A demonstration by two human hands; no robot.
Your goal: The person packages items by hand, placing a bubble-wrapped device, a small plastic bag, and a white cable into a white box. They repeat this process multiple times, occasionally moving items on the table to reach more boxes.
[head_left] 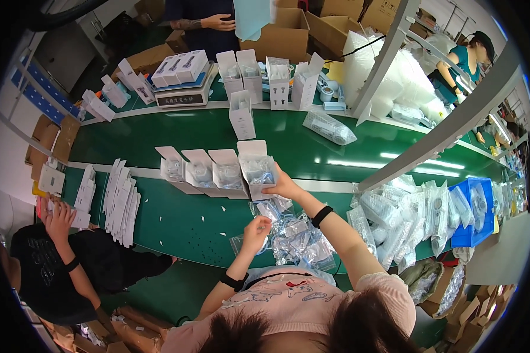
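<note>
I look down through the head camera at a green tabletop [176,226], bent by the lens. The right hand [287,187] is at the rightmost white box [257,192], which stands open by the pale rail [330,186] at the tabletop's far edge; its grip pinches the box's right front corner, thumb in front, fingers along the side. Three more open white boxes [229,191] stand just left in the same row, clear packaging inside them. The left hand [254,234] is low at the left side of a heap of clear plastic bags [300,238], its fingers curled together; I cannot tell whether its grip pinches anything. The heap reaches the near edge, close to the wearer's body. To the right, bubble-wrapped packets [394,217] and a blue crate [476,236] bound that side. Leftward there is room to move, over a stretch with small white scraps [202,219], as far as stacked flat cartons [121,203]; past these is a co-worker's hand [59,222].
</note>
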